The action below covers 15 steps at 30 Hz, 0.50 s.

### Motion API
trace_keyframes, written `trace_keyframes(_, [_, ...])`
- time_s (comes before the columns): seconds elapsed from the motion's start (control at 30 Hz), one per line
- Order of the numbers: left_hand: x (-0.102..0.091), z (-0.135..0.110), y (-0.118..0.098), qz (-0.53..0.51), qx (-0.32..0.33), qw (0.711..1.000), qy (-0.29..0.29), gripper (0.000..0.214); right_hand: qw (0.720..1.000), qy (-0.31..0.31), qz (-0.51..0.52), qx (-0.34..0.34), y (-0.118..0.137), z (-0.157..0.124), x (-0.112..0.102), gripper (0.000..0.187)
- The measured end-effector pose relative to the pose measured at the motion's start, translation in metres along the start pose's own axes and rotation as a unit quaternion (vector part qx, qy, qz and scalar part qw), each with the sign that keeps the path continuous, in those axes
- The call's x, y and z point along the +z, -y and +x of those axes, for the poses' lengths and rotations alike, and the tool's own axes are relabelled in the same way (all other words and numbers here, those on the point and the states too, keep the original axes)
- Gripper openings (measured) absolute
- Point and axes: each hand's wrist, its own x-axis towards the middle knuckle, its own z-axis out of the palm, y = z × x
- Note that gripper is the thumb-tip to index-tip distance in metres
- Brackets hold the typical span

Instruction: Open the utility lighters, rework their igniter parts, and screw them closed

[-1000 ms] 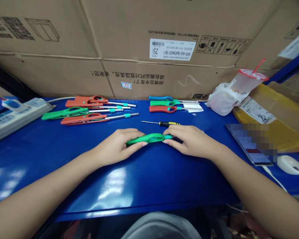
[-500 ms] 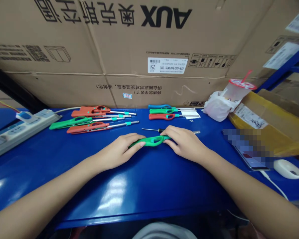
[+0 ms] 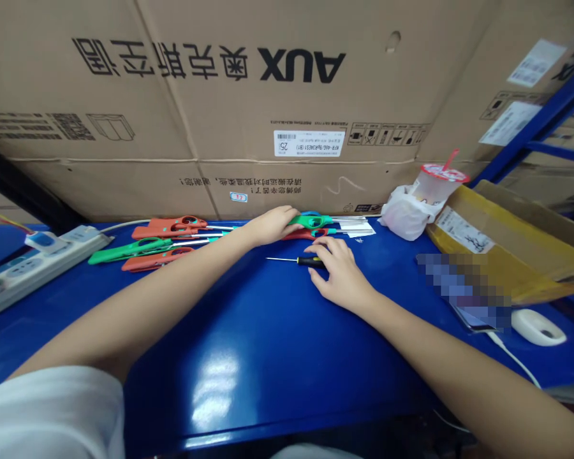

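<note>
My left hand reaches to the back of the table, its fingers closed over the handle end of a green long-nosed lighter. That lighter lies against a blue lighter and a red lighter; my fingers hide part of their handles. My right hand is over the blue table, thumb and fingers apart around the handle of a black and yellow screwdriver. The screwdriver's shaft points left. Whether the right fingers touch its handle, I cannot tell.
Orange lighters and another green lighter lie at left, beside a power strip. A large carton stands behind. At right are a bagged drink cup, an opened yellow-taped box, a phone and a white mouse-like object.
The green lighter has left the middle, where both hands held it, and my left hand has gone with it to the back row. My right hand has let go of it, staying near the screwdriver.
</note>
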Motion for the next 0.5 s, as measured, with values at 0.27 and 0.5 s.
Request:
trace_keyframes(0.27, [0.007,0.012,-0.001,0.062,-0.002,0.998,-0.014,0.039,0.997,0.07,-0.018,0.03,-0.009,0.002,0.003,0.031])
trace_keyframes(0.5, [-0.012,-0.01,-0.015,0.097,-0.041,0.994,-0.035,0.043,0.994,0.096,-0.039,0.036,-0.009,0.002,-0.001,0.03])
